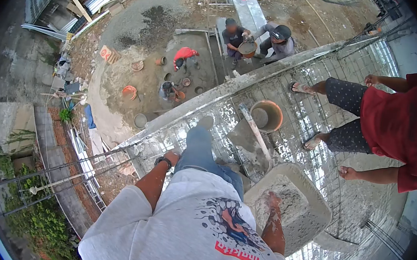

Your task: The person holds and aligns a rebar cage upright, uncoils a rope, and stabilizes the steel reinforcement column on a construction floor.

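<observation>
My right hand (273, 201) reaches into a large mortar-caked tub (318, 205) of wet grey concrete (288, 191). Its fingers are sunk in or hidden by the mix, so their shape does not show. Beside my bent left leg, my left hand (171, 157) rests against the jeans (198, 152), fingers curled in and nothing visible in them. A shovel (257, 135) lies just beyond the tub, its pale handle slanting up to the left. An orange-rimmed bucket (266, 117) with grey residue inside stands next to that handle.
A person in a red shirt (392, 124) stands at right on the rebar-covered deck (302, 104). Past the deck's edge beam (212, 96), two people hold a bucket (247, 49). Lower down, two more people (184, 56) work among several buckets. Rebar (55, 182) crosses at left.
</observation>
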`<state>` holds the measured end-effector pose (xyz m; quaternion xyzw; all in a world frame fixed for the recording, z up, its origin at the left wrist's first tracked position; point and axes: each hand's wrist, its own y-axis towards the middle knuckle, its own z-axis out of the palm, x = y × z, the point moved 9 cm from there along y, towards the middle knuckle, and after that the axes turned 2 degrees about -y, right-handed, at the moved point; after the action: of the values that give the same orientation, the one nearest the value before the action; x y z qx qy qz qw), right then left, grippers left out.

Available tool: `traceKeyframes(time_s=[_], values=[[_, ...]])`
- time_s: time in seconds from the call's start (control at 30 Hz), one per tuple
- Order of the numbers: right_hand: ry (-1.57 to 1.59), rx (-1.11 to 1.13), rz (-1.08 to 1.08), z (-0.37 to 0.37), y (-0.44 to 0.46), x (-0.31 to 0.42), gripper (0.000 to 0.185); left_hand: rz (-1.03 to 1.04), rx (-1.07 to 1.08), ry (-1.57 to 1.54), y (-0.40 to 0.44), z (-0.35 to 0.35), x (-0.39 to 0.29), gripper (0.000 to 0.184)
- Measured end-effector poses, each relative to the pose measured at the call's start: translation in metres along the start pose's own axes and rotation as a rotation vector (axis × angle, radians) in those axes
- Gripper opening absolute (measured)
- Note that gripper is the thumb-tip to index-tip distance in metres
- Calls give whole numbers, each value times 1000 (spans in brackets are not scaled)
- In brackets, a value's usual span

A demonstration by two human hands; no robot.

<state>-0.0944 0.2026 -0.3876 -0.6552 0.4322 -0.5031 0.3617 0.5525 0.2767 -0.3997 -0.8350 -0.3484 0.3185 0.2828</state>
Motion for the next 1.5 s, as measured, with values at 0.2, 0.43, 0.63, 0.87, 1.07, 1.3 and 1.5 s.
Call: traceKeyframes(time_s=[0.2,0.43,0.63,0.87,1.07,1.3,1.5], values=[[237,54,-15,31,-11,27,25,-22,181,239,65,17,30,35],[-56,19,-104,140,-38,57,24,67,47,-34,148,-134,-128,27],[-73,101,-178,190,-60,118,26,160,102,-274,203,-176,-187,22],[290,39,-178,179,-90,170,24,126,196,-39,194,-139,-154,25],[208,-37,-138,164,-62,89,30,33,169,143,190,-93,-92,39],[477,124,202,163,-45,-26,28,106,261,71,148,-119,-155,34],[342,10,-4,149,-47,3,24,198,191,19,154,-116,-176,29]])
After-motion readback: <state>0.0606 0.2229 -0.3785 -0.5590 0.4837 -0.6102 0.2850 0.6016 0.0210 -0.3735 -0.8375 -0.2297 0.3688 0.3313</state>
